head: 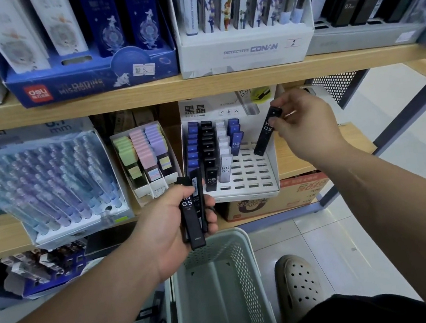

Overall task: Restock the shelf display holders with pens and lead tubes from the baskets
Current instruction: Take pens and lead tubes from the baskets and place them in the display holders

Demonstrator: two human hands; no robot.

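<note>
My right hand (303,124) pinches one black "HB 0.5" lead tube (267,131) by its upper part, and the tube's lower end touches the right column of the white slotted display holder (248,180). My left hand (172,226) grips a small bundle of black lead tubes (191,215) upright, in front of the holder's lower left corner. The holder's left columns carry blue, black, white and blue tubes; most slots on its right are bare. A pale green perforated basket (219,280) stands below my hands.
A tray of pastel pens (56,183) and a box of pastel lead cases (147,157) stand left of the holder. Boxed pen displays fill the upper shelf (194,86). A cardboard box (276,196) sits under the holder. My shoe (299,281) is on the tiled floor.
</note>
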